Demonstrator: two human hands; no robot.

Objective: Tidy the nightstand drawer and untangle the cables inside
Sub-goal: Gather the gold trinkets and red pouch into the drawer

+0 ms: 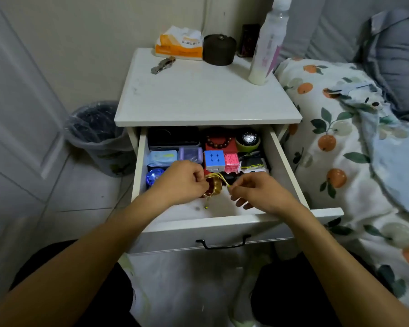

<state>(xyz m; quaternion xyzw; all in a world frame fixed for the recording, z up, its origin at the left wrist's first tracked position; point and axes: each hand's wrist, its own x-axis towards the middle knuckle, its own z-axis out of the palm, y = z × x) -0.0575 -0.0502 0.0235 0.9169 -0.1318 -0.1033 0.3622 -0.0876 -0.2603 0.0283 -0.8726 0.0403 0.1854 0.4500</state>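
Open nightstand drawer [286, 161], front edge: left hand [182, 182] grips a red-gold pouch [214, 187]; right hand [257, 192] pinches its yellow cord [223, 179].

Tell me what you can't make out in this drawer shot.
Head view only:
- Red and gold pouch: mostly covered by the left hand.
- Yellow cord: too thin to tell how it is knotted; its end is hidden in the right hand.
- Drawer back row: shadowed under the nightstand top.
- Tissue pack print: blurred.
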